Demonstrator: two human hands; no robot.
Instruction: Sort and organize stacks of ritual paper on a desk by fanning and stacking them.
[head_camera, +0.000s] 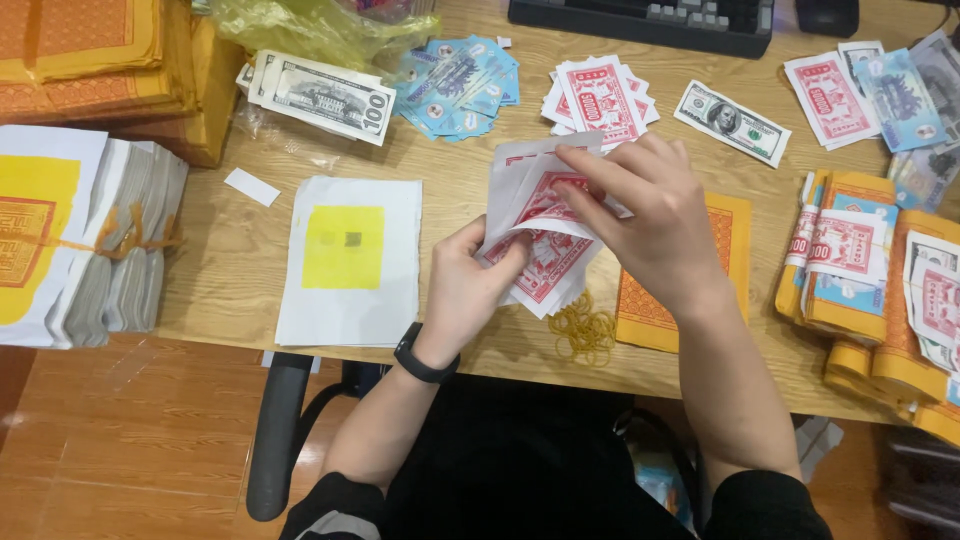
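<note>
Red notes (540, 235) sit as a fanned stack above the desk's near edge, held between both your hands. Your left hand (470, 285) grips the stack from below, fingers curled round its lower left corner, a black watch (422, 357) on that wrist. Your right hand (650, 225) lies over the top, thumb and fingertips pinching the upper sheets and peeling them back. Just under the stack, yellow rubber bands (582, 330) lie in a loose heap on the desk (230, 260), beside an orange sheet (655, 310). Left of your hands rests a white paper stack (350, 262) with a yellow square. Farther back lie more red notes (600, 98), blue notes (460, 85) and grey-green bills (322, 95). Banded bundles (850, 255) are piled at your right, tall tied paper stacks (90, 240) at your far left.
</note>
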